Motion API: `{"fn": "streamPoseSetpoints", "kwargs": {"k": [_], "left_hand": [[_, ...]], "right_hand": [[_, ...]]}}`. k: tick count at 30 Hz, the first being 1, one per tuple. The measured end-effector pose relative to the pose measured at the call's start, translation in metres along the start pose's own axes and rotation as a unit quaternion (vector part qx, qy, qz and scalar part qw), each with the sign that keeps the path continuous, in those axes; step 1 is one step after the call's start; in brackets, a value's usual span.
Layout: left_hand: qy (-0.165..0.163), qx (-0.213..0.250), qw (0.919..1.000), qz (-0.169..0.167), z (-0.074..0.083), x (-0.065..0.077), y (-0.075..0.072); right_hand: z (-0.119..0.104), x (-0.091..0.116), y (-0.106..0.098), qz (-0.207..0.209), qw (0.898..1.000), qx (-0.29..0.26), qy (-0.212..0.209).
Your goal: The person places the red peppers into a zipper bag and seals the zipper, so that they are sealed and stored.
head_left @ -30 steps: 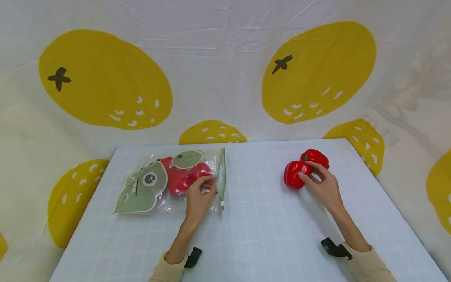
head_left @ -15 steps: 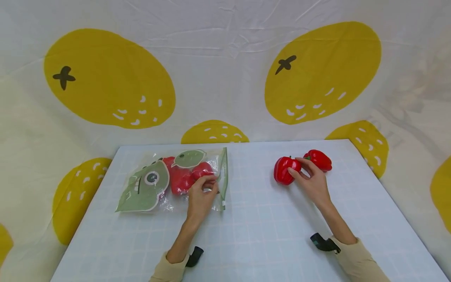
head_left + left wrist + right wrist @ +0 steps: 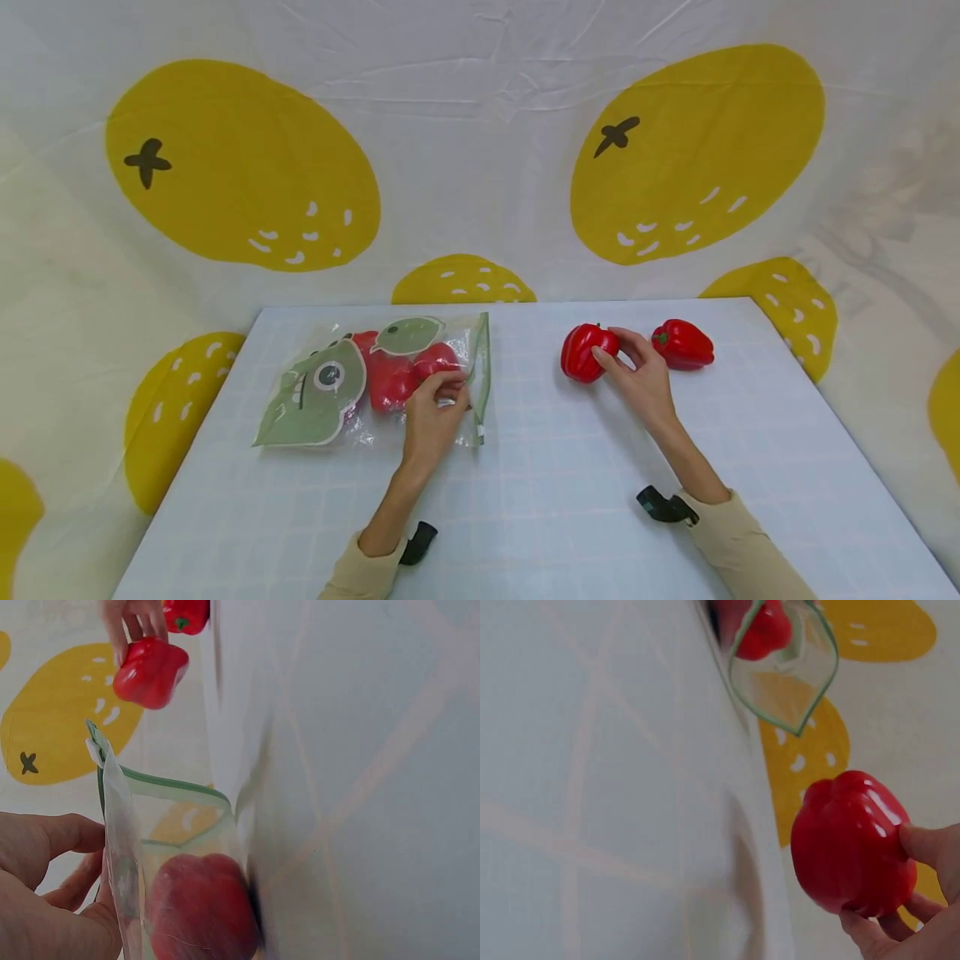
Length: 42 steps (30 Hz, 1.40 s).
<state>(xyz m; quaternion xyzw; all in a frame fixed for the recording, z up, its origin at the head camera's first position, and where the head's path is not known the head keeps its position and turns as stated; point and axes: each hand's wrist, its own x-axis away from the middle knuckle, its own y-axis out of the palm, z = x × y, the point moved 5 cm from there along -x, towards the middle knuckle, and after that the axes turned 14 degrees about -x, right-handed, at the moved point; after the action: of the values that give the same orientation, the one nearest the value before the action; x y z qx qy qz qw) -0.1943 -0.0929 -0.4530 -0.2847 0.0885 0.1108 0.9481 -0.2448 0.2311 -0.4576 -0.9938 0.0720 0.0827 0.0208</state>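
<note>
A clear zip bag (image 3: 367, 429) with a green cartoon print lies on the left of the table, several red bell peppers (image 3: 392, 385) inside it. My left hand (image 3: 433, 421) pinches the bag's upper layer near its green-edged mouth. In the right wrist view that mouth (image 3: 799, 729) gapes open. Between thumb and fingers, my right hand (image 3: 643, 385) holds a red bell pepper (image 3: 582, 353) above the table, its shadow below. A second loose red bell pepper (image 3: 684, 345) lies on its side behind the right hand, apart from it.
A pale blue checked cloth covers the table (image 3: 540, 517). Close behind its far edge hangs a white curtain (image 3: 480, 167) printed with big yellow fruit. A black wrist camera (image 3: 666, 505) sits by the right sleeve, another black camera (image 3: 418, 543) by the left.
My right hand has carried its bell pepper leftward, away from the other loose pepper and closer to the bag. The left hand has kept its pinch on the bag.
</note>
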Motion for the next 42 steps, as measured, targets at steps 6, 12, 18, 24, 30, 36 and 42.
{"fn": "streamPoseSetpoints", "kwargs": {"k": [6,12,18,24,30,36,42], "left_hand": [[0.005,-0.006,1.0000,0.004,0.001,-0.002,0.001],[0.010,-0.001,0.9999,-0.001,0.002,-0.002,0.003],[0.002,-0.001,1.0000,-0.002,0.002,-0.001,0.003],[0.001,-0.001,1.0000,-0.003,0.002,-0.001,0.003],[-0.005,-0.001,1.0000,-0.005,0.000,-0.001,0.004],[-0.012,-0.008,0.9999,-0.005,0.000,0.000,0.003],[-0.012,-0.012,0.9999,-0.003,0.000,-0.001,0.001]], "right_hand": [[0.001,-0.004,0.010,0.001,1.000,-0.026,0.016],[0.005,-0.008,0.021,-0.001,0.998,-0.046,0.034],[0.006,-0.010,0.036,-0.014,0.998,-0.052,0.036],[0.006,-0.012,0.051,-0.005,0.997,-0.064,0.051],[0.008,-0.013,0.065,0.006,0.995,-0.080,0.057],[0.009,-0.016,0.082,0.003,0.991,-0.115,0.066],[0.012,-0.019,0.101,0.000,0.989,-0.130,0.076]]}}
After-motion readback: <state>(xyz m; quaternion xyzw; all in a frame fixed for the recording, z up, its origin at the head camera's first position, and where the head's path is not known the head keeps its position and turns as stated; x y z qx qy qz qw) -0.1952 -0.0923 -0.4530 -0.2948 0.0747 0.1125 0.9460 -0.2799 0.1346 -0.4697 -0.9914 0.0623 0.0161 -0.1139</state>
